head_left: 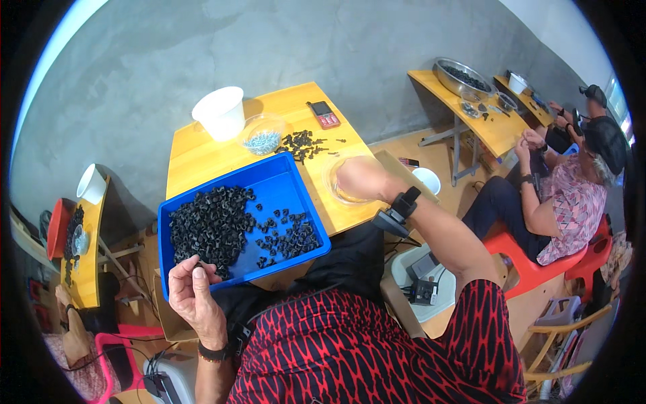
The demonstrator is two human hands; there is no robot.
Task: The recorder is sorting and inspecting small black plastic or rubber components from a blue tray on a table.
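Note:
My left hand [196, 296] is raised at the near left corner of a blue tray [313, 214], thumb and fingers pinched together. What the pinch holds, if anything, is too small to make out. Small black plastic parts [208, 225] are heaped on the tray's left side, and a looser group [293, 236] is scattered on its right. My right hand [362, 178] reaches over a clear round bowl [331, 182] at the table's right edge; its fingers are blurred and hidden.
On the yellow table [195, 158] stand a white tub [220, 113], a clear bowl of bluish screws [262, 140], loose black pieces [301, 144] and a red phone [324, 114]. A person [558, 195] sits at another table to the right. Another person's arm [77, 333] shows at the lower left.

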